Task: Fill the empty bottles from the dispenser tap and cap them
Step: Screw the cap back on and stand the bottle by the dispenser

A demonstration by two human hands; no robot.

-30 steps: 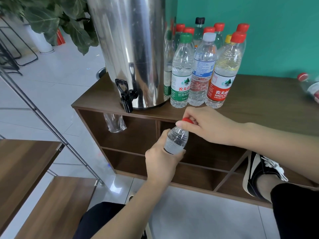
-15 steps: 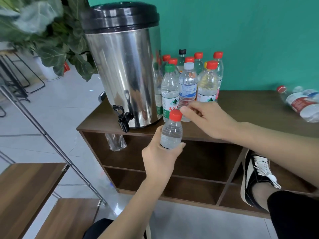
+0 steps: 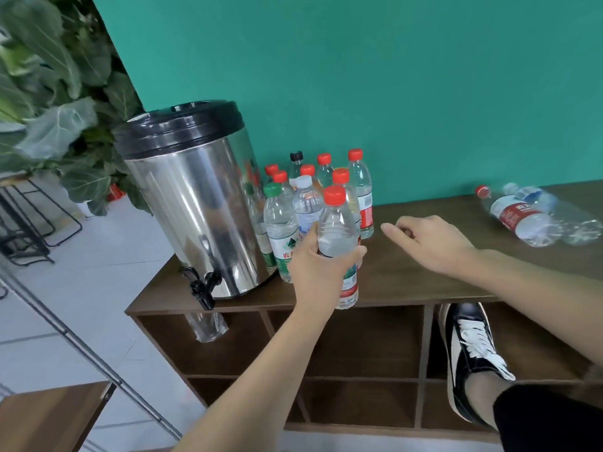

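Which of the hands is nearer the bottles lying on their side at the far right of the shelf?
Right. The right hand hangs over the shelf top left of the lying bottles; the left hand is farther left, gripping a capped bottle.

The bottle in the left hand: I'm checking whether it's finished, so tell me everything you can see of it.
The bottle is clear ribbed plastic, with no label visible, and looks filled with water. A red cap sits on its neck. It stands upright, gripped around its lower body by the left hand, in front of the standing bottles on the cabinet top.
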